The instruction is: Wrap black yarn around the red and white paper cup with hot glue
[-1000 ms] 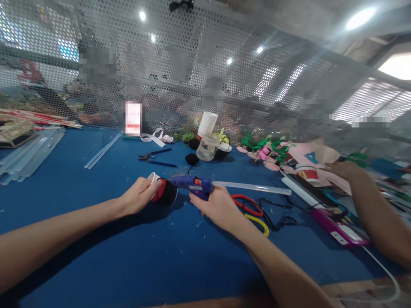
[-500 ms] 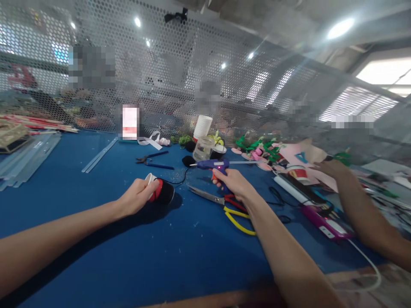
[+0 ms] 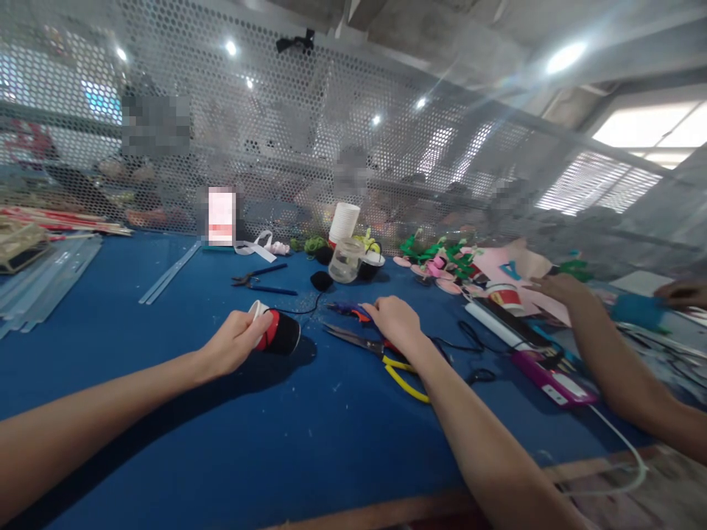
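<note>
My left hand [image 3: 235, 340] is closed around a paper cup [image 3: 283, 333], tilted on its side above the table. The cup has a white rim, a red band and a black wrapping. From it a black strand runs to a small ball of black yarn [image 3: 321, 280]. My right hand [image 3: 395, 324] is low over the table, its fingers curled at the back of a blue glue gun [image 3: 343, 309]; the hand hides the gun's handle. Just below that hand lie scissors [image 3: 406, 380] with yellow and red handles, partly covered by my wrist.
Pliers [image 3: 268, 280], a clear plastic cup [image 3: 346, 262] and stacked white cups [image 3: 345, 221] stand or lie farther back. Glue sticks [image 3: 52, 276] are at left. A purple power strip [image 3: 552, 379] and another person's arm [image 3: 613, 346] are at right. Perforated metal mesh [image 3: 309, 132] borders the back.
My right hand has lowered the glue gun from above the scissors to the tabletop, its nozzle still pointing left. My left hand keeps the cup in about the same place.
</note>
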The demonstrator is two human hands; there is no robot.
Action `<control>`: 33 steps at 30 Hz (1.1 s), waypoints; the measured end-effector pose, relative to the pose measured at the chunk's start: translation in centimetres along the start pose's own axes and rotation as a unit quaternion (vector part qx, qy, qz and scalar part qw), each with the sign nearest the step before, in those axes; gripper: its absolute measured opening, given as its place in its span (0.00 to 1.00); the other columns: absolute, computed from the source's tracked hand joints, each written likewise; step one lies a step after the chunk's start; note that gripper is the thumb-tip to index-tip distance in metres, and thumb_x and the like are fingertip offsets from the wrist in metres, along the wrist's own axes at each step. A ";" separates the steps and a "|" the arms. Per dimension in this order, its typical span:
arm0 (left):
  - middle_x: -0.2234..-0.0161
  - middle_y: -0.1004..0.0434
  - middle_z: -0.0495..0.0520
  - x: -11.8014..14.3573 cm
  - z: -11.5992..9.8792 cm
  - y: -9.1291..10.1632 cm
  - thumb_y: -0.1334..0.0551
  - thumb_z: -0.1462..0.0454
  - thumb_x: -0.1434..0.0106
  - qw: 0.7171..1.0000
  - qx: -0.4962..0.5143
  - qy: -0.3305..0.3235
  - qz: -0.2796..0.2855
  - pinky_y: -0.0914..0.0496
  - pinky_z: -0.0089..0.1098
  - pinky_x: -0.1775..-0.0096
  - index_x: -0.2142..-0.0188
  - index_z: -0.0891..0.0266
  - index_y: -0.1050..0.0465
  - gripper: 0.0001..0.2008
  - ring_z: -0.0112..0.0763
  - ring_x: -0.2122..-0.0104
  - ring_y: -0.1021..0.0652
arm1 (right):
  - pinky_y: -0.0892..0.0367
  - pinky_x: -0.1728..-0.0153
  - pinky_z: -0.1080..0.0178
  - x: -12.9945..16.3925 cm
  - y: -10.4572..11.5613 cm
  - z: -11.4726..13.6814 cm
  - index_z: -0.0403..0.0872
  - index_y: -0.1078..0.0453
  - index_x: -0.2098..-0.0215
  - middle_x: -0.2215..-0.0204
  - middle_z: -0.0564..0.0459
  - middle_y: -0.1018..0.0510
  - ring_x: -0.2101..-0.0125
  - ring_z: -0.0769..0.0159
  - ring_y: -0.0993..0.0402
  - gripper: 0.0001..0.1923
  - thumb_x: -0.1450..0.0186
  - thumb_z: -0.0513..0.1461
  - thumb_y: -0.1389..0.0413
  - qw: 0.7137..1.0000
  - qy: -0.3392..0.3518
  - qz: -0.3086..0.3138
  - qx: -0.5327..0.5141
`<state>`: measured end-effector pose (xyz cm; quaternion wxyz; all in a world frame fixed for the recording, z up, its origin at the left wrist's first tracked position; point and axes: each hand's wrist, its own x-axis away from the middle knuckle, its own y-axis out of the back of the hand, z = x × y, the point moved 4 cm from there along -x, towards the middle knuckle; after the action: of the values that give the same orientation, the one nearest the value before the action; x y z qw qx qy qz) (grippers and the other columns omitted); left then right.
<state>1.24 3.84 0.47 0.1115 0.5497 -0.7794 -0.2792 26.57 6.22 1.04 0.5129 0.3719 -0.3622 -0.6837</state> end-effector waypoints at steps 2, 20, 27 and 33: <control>0.86 0.55 0.44 0.1 -0.3 0.1 0.56 0.55 0.44 1.000 -0.002 -0.007 -0.003 0.53 0.26 0.80 0.86 0.61 0.54 0.19 0.21 0.83 0.50 | 0.41 0.69 0.63 0.9 0.2 1.7 0.42 0.32 0.80 0.75 0.43 0.26 0.66 0.60 0.31 0.15 0.42 0.41 0.53 0.999 0.034 0.015 -0.011; 0.86 0.52 0.43 1.8 -2.2 -1.3 0.56 0.56 0.42 0.990 0.031 -0.054 0.125 0.51 0.25 0.81 0.86 0.63 0.50 0.20 0.19 0.83 0.48 | 0.41 0.68 0.67 4.7 -4.6 11.1 0.43 0.30 0.78 0.76 0.55 0.28 0.75 0.74 0.35 0.08 0.52 0.41 0.42 0.789 0.087 0.236 -0.561; 0.87 0.51 0.42 1.5 -2.3 -1.7 0.53 0.54 0.45 0.978 0.149 0.054 0.136 0.53 0.24 0.83 0.86 0.63 0.47 0.19 0.18 0.86 0.49 | 0.42 0.75 0.69 5.1 -1.9 10.7 0.43 0.35 0.79 0.80 0.56 0.30 0.78 0.75 0.37 0.08 0.46 0.40 0.47 0.851 0.153 0.106 -0.491; 0.89 0.49 0.41 1.2 -1.8 -1.6 0.50 0.54 0.47 0.968 0.195 0.125 0.093 0.52 0.23 0.83 0.86 0.63 0.45 0.18 0.18 0.87 0.47 | 0.41 0.75 0.69 5.4 -0.7 10.4 0.43 0.36 0.79 0.79 0.55 0.31 0.77 0.74 0.37 0.09 0.43 0.40 0.50 0.860 0.207 0.061 -0.462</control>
<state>2.93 1.77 0.92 0.1245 0.5164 -0.8463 -0.0391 16.06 2.32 4.44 0.7299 0.2022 0.0880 -0.6470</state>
